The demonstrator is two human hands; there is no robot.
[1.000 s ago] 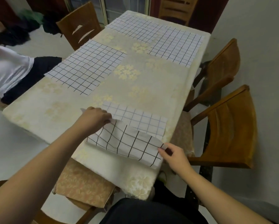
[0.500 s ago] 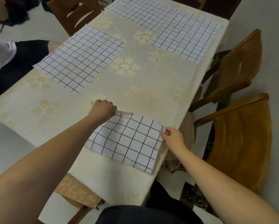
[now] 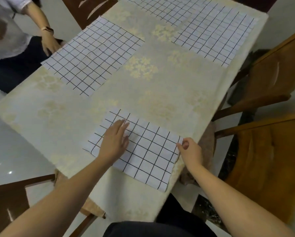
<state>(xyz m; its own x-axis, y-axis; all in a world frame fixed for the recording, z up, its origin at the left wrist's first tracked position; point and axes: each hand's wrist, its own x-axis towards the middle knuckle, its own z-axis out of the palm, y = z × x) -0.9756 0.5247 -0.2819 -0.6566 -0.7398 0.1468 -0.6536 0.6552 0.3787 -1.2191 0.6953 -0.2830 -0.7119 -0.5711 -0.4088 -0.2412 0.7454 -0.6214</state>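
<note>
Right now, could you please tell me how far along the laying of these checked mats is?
Done: the left mat, the right mat and the far mat lie flat on the table. In hand: the near mat, with the left hand pressing flat on it and the right hand pinching its right corner. Left, I'd judge: smoothing it and letting go.

Bare forearms lead to the left hand (image 3: 115,142) and right hand (image 3: 191,152); dark clothing (image 3: 152,230) covers the lap.
</note>
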